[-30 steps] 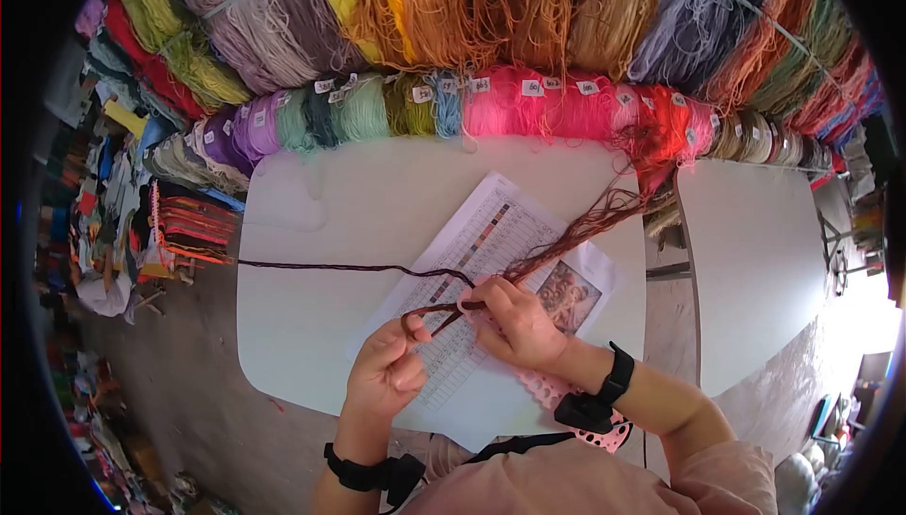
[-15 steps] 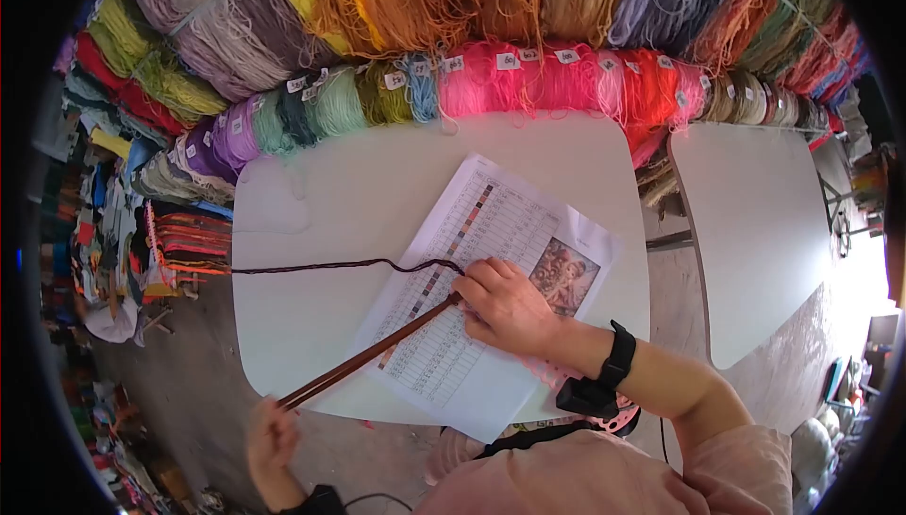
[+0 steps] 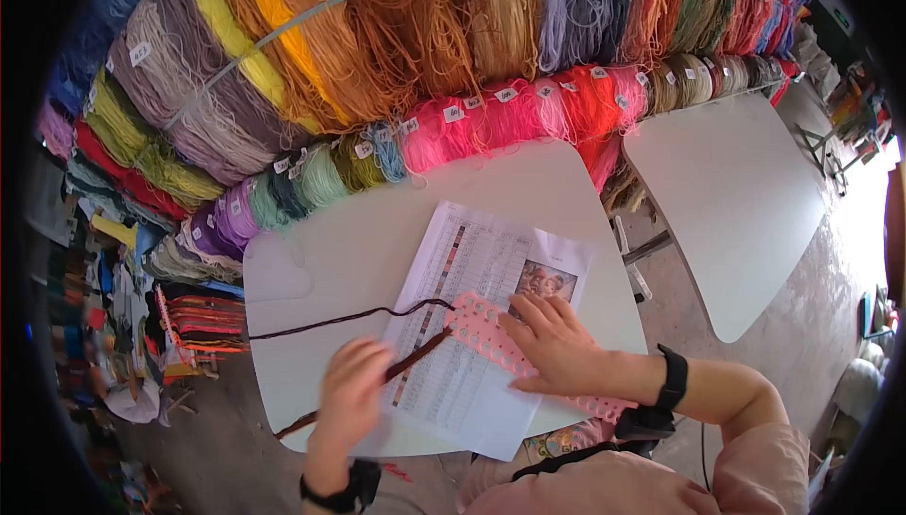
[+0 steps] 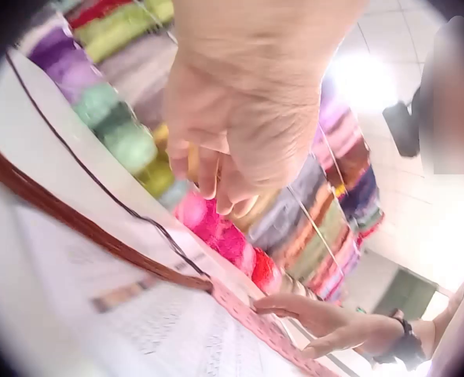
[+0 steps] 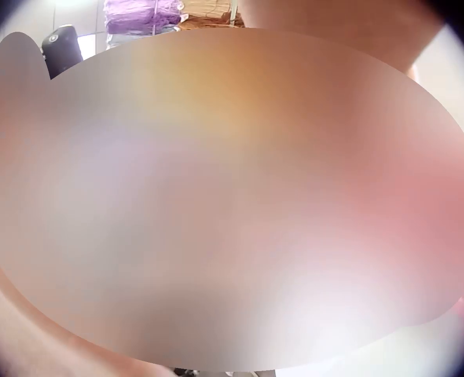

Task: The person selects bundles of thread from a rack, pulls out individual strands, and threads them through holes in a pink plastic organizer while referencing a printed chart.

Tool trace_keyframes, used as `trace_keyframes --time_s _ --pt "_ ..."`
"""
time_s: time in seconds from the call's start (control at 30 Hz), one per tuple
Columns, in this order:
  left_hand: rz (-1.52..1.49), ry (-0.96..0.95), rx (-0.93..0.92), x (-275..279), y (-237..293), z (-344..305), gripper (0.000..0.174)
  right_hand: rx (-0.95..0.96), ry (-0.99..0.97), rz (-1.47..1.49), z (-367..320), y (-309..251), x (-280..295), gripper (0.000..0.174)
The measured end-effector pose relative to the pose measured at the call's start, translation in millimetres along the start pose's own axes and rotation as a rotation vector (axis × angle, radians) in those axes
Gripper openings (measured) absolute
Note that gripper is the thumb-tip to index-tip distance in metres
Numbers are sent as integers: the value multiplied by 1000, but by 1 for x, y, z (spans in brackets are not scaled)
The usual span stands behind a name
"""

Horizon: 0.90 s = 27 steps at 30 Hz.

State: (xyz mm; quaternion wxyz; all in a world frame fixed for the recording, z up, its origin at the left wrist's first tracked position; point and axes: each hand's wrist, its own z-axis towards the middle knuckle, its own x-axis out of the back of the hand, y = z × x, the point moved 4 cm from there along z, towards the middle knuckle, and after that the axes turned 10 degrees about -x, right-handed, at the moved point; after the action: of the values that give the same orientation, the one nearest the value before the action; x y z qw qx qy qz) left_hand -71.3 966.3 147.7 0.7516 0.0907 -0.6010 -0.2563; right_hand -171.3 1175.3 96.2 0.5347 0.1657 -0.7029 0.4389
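A pink perforated strip (image 3: 486, 336) lies slanted over a printed sheet (image 3: 448, 378). From its upper left end a reddish-brown thread bundle (image 3: 422, 353) runs down-left to the table edge, and a thin dark strand (image 3: 354, 321) runs left. My right hand (image 3: 566, 350) rests with extended fingers on the strip. The left hand (image 3: 351, 392), blurred, is over the brown bundle. In the left wrist view that hand (image 4: 240, 118) has loosely bent fingers and holds nothing, clear of the brown bundle (image 4: 75, 220); the right hand (image 4: 318, 318) touches the strip (image 4: 251, 318). The right wrist view is mostly blurred out.
Numbered thread skeins (image 3: 453, 128) in many colours line the far side of the table (image 3: 510, 175), with more hanging behind. A second table (image 3: 736, 203) stands to the right beyond a gap. Red and orange thread bundles (image 3: 203, 317) sit at the left edge.
My left hand has let go of the brown bundle and moved up and right. The right hand has gone from pinching the strands to lying on the strip, now uncovered. The camera view has tilted.
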Motion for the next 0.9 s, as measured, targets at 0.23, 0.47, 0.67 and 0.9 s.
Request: trace_keyframes --time_s 0.23,0.47,0.67,0.9 --pt "241 -308 -204 -82 -22 95 41 71 -43 -69 -13 10 -1 60" --pt "278 -343 -53 -75 -22 74 39 214 8 -142 8 30 -2 43" --pt "307 -313 -19 -73 -20 65 43 270 -5 -133 22 29 -1 34" --pt "316 -335 20 -77 -22 62 44 247 13 -108 20 25 3 35"
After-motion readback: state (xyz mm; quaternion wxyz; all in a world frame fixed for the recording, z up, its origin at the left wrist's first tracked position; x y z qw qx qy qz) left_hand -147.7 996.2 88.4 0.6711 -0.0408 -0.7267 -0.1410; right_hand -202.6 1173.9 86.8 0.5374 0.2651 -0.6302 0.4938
